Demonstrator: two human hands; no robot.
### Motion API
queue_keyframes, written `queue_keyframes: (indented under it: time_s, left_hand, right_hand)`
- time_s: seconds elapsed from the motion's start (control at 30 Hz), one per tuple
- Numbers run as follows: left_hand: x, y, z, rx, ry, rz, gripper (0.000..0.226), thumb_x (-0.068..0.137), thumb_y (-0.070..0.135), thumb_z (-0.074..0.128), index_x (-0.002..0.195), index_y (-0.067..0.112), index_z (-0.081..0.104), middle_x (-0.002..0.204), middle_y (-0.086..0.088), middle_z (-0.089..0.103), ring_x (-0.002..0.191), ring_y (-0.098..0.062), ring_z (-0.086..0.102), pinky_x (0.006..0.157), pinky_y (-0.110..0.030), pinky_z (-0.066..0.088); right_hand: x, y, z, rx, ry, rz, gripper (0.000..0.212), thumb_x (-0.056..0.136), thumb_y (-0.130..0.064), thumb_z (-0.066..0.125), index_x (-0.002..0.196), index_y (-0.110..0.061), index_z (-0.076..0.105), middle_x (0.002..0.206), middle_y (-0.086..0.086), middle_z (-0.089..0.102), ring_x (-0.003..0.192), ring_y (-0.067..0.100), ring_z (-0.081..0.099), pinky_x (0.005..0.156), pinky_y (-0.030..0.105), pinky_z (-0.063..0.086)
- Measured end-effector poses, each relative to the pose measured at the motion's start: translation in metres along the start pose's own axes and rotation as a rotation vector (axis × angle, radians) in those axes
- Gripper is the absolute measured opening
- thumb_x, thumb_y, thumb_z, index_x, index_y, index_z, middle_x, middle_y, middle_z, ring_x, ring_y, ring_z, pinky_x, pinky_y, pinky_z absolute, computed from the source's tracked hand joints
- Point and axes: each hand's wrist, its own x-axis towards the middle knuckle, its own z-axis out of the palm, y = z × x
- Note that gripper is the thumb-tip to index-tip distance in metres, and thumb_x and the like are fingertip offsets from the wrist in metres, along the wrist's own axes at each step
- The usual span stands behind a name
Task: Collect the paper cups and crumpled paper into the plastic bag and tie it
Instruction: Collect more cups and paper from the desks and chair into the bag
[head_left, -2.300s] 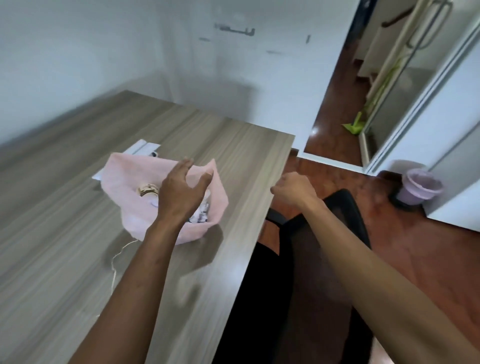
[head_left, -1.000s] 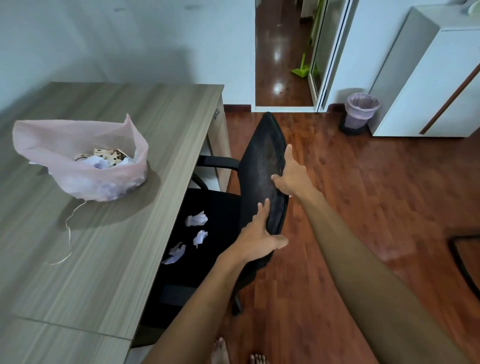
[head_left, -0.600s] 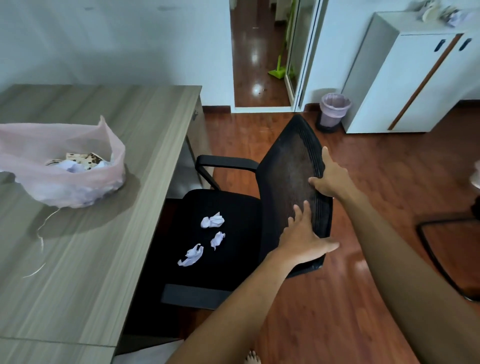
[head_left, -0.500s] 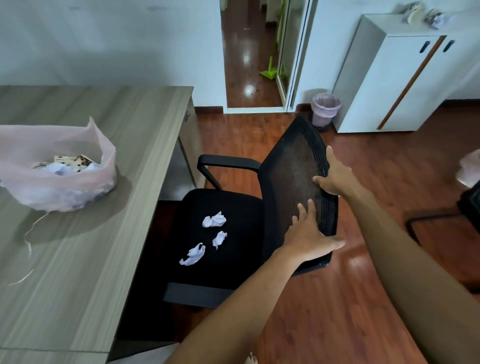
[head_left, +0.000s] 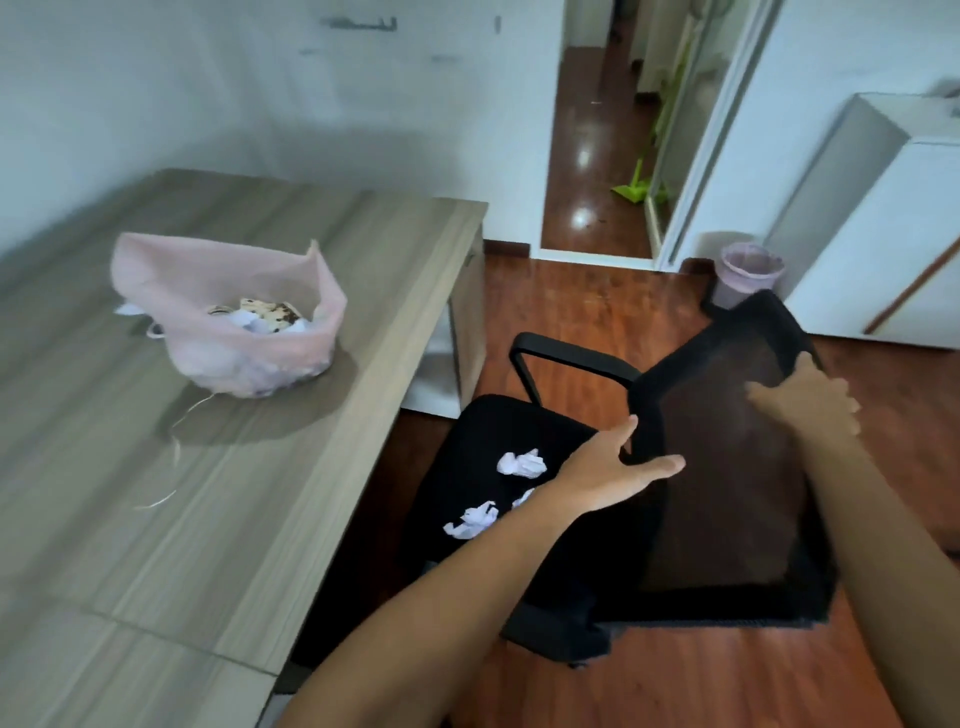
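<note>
Chair backrest (head_left: 727, 493): left hand (head_left: 608, 467) touches edge, right hand (head_left: 805, 400) seemingly grips top.

Your left hand (head_left: 608, 467) has left the pink plastic bag (head_left: 234, 343) on the grey wood-grain desk (head_left: 260, 493). It now sits at the left edge of the black mesh chair backrest (head_left: 727, 493), fingers straight. Your right hand (head_left: 810, 400) has travelled with the backrest and grips its top corner, fingers curled over the rim. The chair has been drawn out from under the desk and swivelled. Its black padded seat (head_left: 467, 457) is now exposed, showing white crumpled paper (head_left: 522, 463) lying on it.
</note>
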Motion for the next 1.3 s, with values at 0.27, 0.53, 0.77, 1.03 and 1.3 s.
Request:
queue_keyframes:
  time_s: [0.27, 0.53, 0.77, 1.03, 1.3]
  left_hand:
    - [0.002, -0.038, -0.171, -0.130, 0.422, 0.056, 0.094, 0.074, 0.078, 0.058, 0.151, 0.026, 0.037, 0.157, 0.004, 0.035, 0.142, -0.015, 0.035, 0.113, -0.034, 0.031]
    - [-0.045, -0.124, -0.361, -0.098, 1.470, -0.014, 0.039, 0.077, 0.033, 0.075, 0.106, 0.010, 0.061, 0.110, -0.009, 0.062, 0.106, -0.029, 0.056, 0.088, -0.035, 0.041]
    - [-0.064, -0.197, -0.463, -0.190, 1.596, -0.243, 0.050, 0.070, 0.045, 0.077, 0.099, 0.013, 0.051, 0.108, -0.003, 0.055, 0.096, -0.026, 0.058, 0.076, -0.036, 0.044]
    - [-0.058, -0.222, -0.468, -0.390, 1.363, -0.352, 0.022, 0.081, 0.023, 0.066, 0.099, 0.014, 0.057, 0.088, 0.005, 0.062, 0.087, -0.022, 0.058, 0.074, -0.027, 0.038]
    - [-0.083, -0.226, -0.429, -0.568, 1.581, -0.233, 0.008, 0.082, 0.018, 0.063, 0.084, 0.012, 0.057, 0.068, 0.009, 0.054, 0.062, -0.010, 0.051, 0.066, -0.027, 0.039]
  right_hand:
    - [-0.058, -0.205, 0.091, 0.140, -0.072, -0.596, 0.042, 0.089, -0.028, 0.061, 0.128, -0.010, 0.062, 0.130, 0.016, 0.062, 0.122, 0.032, 0.056, 0.104, 0.036, 0.040]
    - [-0.140, -0.378, 0.230, 0.331, -0.432, -0.497, 0.046, 0.085, -0.051, 0.056, 0.115, -0.018, 0.065, 0.115, 0.004, 0.067, 0.111, 0.027, 0.062, 0.091, 0.037, 0.054]
    - [-0.167, -0.446, 0.314, 0.489, -0.701, -0.129, 0.049, 0.086, -0.042, 0.067, 0.117, -0.006, 0.056, 0.110, 0.011, 0.061, 0.087, 0.030, 0.069, 0.068, 0.046, 0.061]
    - [-0.170, -0.442, 0.327, 0.563, -0.687, -0.136, 0.013, 0.082, -0.017, 0.060, 0.087, -0.005, 0.059, 0.085, 0.009, 0.068, 0.064, 0.022, 0.069, 0.059, 0.034, 0.058]
    - [-0.199, -0.386, 0.305, 0.570, -0.718, -0.226, 0.017, 0.083, -0.023, 0.057, 0.085, -0.008, 0.065, 0.082, 0.004, 0.076, 0.062, 0.018, 0.068, 0.057, 0.029, 0.056]
